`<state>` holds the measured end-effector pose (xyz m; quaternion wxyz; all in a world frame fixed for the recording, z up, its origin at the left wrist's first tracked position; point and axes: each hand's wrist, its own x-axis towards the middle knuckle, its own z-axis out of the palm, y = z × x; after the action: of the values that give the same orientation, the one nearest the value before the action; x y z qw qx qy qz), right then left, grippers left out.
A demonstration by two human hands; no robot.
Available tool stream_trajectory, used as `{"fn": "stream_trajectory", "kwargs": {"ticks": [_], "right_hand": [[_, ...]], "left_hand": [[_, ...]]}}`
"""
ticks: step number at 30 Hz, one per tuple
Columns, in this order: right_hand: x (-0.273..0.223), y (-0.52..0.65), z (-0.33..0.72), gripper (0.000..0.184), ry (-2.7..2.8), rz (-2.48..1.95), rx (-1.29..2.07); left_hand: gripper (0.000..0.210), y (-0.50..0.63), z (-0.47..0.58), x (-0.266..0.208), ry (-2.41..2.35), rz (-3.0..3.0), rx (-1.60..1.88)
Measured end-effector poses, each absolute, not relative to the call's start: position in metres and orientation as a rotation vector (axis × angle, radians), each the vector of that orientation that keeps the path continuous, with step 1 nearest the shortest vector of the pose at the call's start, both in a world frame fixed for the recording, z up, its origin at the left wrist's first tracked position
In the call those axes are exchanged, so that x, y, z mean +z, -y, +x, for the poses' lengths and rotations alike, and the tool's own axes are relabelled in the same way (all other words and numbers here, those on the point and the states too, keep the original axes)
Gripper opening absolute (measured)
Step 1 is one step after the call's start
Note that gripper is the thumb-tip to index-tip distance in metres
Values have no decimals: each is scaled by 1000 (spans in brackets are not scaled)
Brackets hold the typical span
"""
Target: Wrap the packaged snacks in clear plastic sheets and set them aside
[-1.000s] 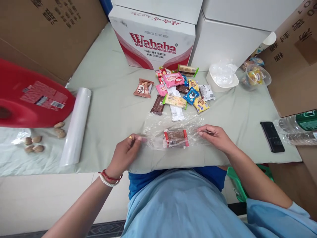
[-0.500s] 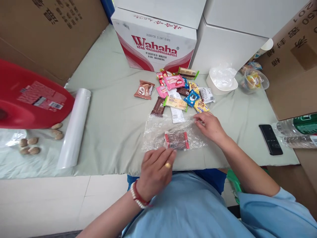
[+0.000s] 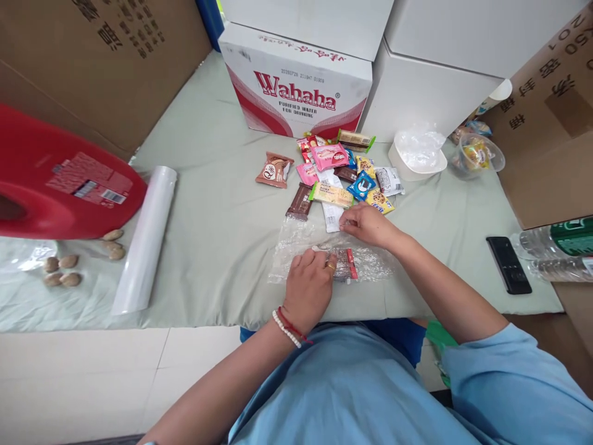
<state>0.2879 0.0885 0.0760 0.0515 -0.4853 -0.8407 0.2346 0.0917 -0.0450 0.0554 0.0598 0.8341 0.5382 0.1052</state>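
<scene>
A brown snack packet with red ends (image 3: 352, 264) lies on a crinkled sheet of clear plastic film (image 3: 370, 266) near the table's front edge. My left hand (image 3: 309, 287) is over the packet's left part, its bent fingers close together and gripping it; the fingertips are partly hidden. At the film's upper edge, my right hand (image 3: 370, 225) has its thumb and fingers pinched together, apparently on the film. Those fingertips are right beside the lower end of a white packet (image 3: 332, 219). Behind lie several wrapped snacks, among them a pale green-ended packet (image 3: 331, 194) and a dark brown packet (image 3: 299, 203).
A film roll (image 3: 146, 241) and a red jug (image 3: 69, 179) stand left, near several walnuts (image 3: 69, 261). A Wahaba-style printed box (image 3: 296, 93) stands behind. At right are a white bowl (image 3: 412, 170), a clear tub (image 3: 482, 164), a black phone (image 3: 508, 264) and plastic bottles (image 3: 565, 238).
My left hand has moved forward from the packet's near edge onto its left part. My right hand has shifted left along the film's upper edge, and its fingers have closed.
</scene>
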Motion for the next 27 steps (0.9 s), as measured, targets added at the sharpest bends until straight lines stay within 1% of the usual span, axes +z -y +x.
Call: {"fn": "stream_trajectory", "kwargs": {"ticks": [4, 7, 11, 15, 17, 20, 22, 24, 27], "right_hand": [[86, -59, 297, 18, 2501, -1098, 805], [84, -28, 299, 23, 2578, -919, 914], [64, 2, 298, 20, 2588, -920, 905], [43, 14, 296, 20, 2584, -957, 774], [38, 16, 296, 27, 2614, -962, 688], [35, 18, 296, 46, 2657, -979, 636], [35, 19, 295, 57, 2695, -974, 654], [37, 19, 294, 61, 2742, -978, 666], [42, 20, 290, 60, 2785, -998, 664]], "left_hand": [[35, 43, 91, 55, -1603, 2417, 297], [30, 46, 91, 50, -1624, 2394, 343], [23, 53, 89, 42, -1699, 2427, 522], [24, 57, 78, 33, -1740, 2310, 775], [24, 57, 68, 31, -1744, 2156, 874], [18, 52, 46, 31, -1878, 1766, 994], [22, 43, 30, 32, -2009, 1443, 1066], [30, 32, 19, 33, -2064, 1227, 1113], [46, 18, 16, 34, -2023, 1275, 1009]]}}
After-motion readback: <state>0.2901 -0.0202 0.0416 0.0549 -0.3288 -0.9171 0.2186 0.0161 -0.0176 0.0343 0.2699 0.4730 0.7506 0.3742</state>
